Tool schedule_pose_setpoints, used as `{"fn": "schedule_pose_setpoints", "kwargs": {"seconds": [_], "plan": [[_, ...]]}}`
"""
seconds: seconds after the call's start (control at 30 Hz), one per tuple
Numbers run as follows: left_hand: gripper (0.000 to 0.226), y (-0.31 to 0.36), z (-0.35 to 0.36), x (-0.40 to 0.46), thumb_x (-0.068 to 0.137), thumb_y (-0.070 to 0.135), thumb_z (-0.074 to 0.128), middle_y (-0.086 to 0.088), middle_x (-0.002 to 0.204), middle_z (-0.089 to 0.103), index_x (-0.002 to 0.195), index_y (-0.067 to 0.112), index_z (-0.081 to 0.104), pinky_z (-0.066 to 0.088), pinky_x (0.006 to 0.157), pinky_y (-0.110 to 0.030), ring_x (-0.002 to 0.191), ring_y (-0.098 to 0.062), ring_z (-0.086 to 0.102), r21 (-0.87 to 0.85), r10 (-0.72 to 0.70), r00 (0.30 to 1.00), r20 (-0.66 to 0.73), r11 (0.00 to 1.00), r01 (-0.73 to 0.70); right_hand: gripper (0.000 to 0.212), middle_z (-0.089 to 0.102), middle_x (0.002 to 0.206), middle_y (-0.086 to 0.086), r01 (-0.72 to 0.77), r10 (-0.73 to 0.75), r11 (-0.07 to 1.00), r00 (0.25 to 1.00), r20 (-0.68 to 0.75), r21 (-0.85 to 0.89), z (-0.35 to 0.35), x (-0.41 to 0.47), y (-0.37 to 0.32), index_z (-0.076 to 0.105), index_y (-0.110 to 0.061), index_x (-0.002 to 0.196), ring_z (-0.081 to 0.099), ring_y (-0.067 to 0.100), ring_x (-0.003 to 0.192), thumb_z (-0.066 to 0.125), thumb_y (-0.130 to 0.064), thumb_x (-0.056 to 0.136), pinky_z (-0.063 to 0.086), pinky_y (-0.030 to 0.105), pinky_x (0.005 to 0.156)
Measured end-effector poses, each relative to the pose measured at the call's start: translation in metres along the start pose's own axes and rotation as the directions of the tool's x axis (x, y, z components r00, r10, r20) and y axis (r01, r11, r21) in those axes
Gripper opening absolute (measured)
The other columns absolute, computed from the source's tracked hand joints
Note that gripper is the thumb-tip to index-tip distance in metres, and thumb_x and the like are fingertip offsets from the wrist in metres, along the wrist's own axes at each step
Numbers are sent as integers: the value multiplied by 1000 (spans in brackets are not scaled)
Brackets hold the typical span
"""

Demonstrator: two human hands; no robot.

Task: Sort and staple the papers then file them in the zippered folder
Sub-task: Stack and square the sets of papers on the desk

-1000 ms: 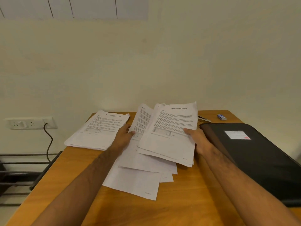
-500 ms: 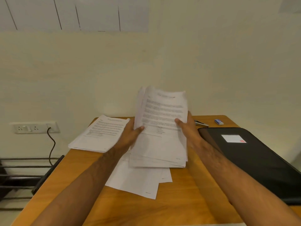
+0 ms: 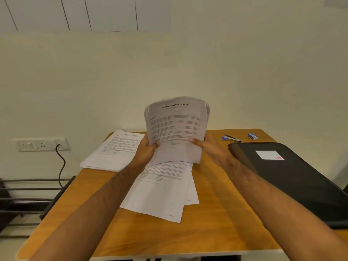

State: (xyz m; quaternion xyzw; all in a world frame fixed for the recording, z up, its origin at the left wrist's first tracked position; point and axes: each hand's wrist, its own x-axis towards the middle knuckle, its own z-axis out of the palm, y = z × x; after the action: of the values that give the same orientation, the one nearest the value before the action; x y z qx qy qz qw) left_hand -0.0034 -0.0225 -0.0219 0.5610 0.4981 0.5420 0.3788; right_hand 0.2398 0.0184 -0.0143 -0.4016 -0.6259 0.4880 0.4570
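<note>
A bundle of printed sheets (image 3: 176,127) headed "Sample Education Transcript" stands upright on its bottom edge on the wooden table (image 3: 216,232). My left hand (image 3: 146,150) grips its left side and my right hand (image 3: 206,146) grips its right side, thumbs on the front page. Under and in front of it lie a few loose sheets (image 3: 162,193). A second stack of papers (image 3: 114,150) lies flat at the back left. The black zippered folder (image 3: 293,178) lies shut along the right side. A stapler (image 3: 230,138) rests behind the folder.
A small blue box (image 3: 252,136) sits near the table's back right corner. A wall socket (image 3: 40,144) with a black cable (image 3: 61,164) is on the left wall. A dark metal rack (image 3: 28,196) stands beside the table's left edge.
Both hands gathered the fanned papers from the table, lifted them and stood them upright on their bottom edge. The loose sheets beneath stayed flat.
</note>
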Motion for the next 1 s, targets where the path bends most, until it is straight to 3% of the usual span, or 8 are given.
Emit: {"fn": "schedule_pose_setpoints", "kwargs": {"seconds": [0.13, 0.23, 0.3, 0.43, 0.57, 0.77, 0.9, 1.0], "plan": [[35, 8, -5, 6, 93, 16, 63, 4, 120, 66, 126, 23, 54, 54, 96, -43, 109, -16, 64, 64, 44, 997, -61, 997, -40, 33, 72, 123, 3, 6, -16, 998, 988, -157, -61, 1, 8, -2, 64, -14, 130, 69, 19, 110, 62, -28, 101, 57, 35, 93], [28, 12, -14, 8, 92, 14, 64, 5, 115, 65, 119, 19, 58, 55, 86, -32, 103, -16, 65, 217, 62, 981, -184, 976, -22, 34, 71, 123, 8, 21, -67, 991, 936, -345, -134, -14, 19, -13, 63, -10, 132, 68, 24, 108, 58, -25, 102, 56, 45, 96], [28, -2, -24, 7, 92, 13, 64, 3, 119, 64, 119, 17, 59, 50, 88, -29, 109, -17, 62, 420, 18, 989, -147, 906, 46, 36, 68, 127, 10, -17, -54, 987, 902, -428, -161, -28, 22, -12, 59, -7, 135, 65, 27, 112, 56, -22, 103, 54, 46, 99], [53, -49, -41, 3, 84, 33, 78, -3, 130, 60, 127, 20, 49, 44, 104, -45, 118, -23, 57, 687, -247, 967, -66, 691, 223, 39, 63, 134, 11, -122, 102, 992, 871, -480, -10, -42, 15, 11, 52, -6, 141, 62, 27, 118, 55, -16, 103, 52, 46, 103], [73, -60, -44, -2, 76, 45, 82, 2, 130, 59, 134, 24, 43, 35, 108, -48, 121, -22, 54, 783, -253, 965, -66, 587, 207, 39, 62, 137, 10, -176, 205, 979, 857, -473, 105, -38, 7, 29, 53, -8, 142, 62, 28, 119, 55, -10, 103, 53, 42, 96], [68, -61, -44, -5, 79, 30, 83, 2, 126, 63, 133, 21, 42, 38, 109, -49, 117, -21, 59, 707, -195, 980, -44, 687, 168, 38, 63, 136, 9, -199, 244, 969, 869, -431, 147, -31, 3, 32, 52, -10, 143, 61, 24, 111, 52, -11, 105, 52, 41, 89], [32, -63, -45, -12, 92, 18, 68, 2, 110, 67, 123, 11, 61, 57, 72, -17, 95, -19, 68, 358, -22, 996, -92, 932, 53, 39, 65, 134, 7, -141, 206, 973, 890, -406, 183, -33, -1, 36, 52, -12, 143, 64, 24, 114, 54, -12, 104, 55, 37, 86], [23, -59, -49, -9, 95, 18, 65, -2, 108, 73, 118, 12, 67, 61, 84, -40, 96, -22, 72, 60, -7, 978, -208, 998, 20, 40, 67, 130, 5, -80, 157, 974, 911, -383, 210, -36, -4, 37, 52, -14, 143, 65, 24, 117, 55, -14, 103, 57, 39, 89]]}}
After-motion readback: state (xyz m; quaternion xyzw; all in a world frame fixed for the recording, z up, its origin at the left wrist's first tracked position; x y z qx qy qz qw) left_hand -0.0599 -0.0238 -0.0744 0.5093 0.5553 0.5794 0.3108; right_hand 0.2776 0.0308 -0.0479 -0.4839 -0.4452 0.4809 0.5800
